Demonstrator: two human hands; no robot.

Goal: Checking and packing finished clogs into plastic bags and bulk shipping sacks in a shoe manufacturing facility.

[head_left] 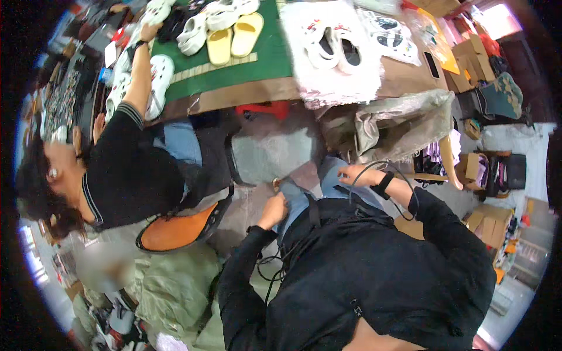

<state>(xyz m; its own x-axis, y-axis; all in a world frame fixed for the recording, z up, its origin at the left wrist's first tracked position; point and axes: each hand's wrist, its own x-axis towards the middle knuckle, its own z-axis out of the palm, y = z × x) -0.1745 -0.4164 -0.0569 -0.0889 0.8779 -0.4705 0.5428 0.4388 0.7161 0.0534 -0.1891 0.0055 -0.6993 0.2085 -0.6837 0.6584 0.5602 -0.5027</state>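
Observation:
My left hand [273,212] rests on my left thigh in blue jeans, its fingers curled in; what they hold, if anything, is hidden. My right hand [355,174] lies over my right thigh with the fingers loosely stretched, holding nothing. A thin black cable [374,164] loops past my right wrist, which wears a black band [382,183]. Beyond my knees, a pair of white clogs [332,47] with small red decorations stands on a stack of clear plastic bags [342,85] on the table, apart from both hands.
To my left a co-worker in a black shirt [137,169] reaches over the green mat [266,70] among white clogs and yellow slides [247,34]. Bagged shoes [389,38] and a phone [431,65] lie at the table's right. Crumpled plastic sheeting [404,120] hangs below its edge; an orange-brown stool [178,230] is at left.

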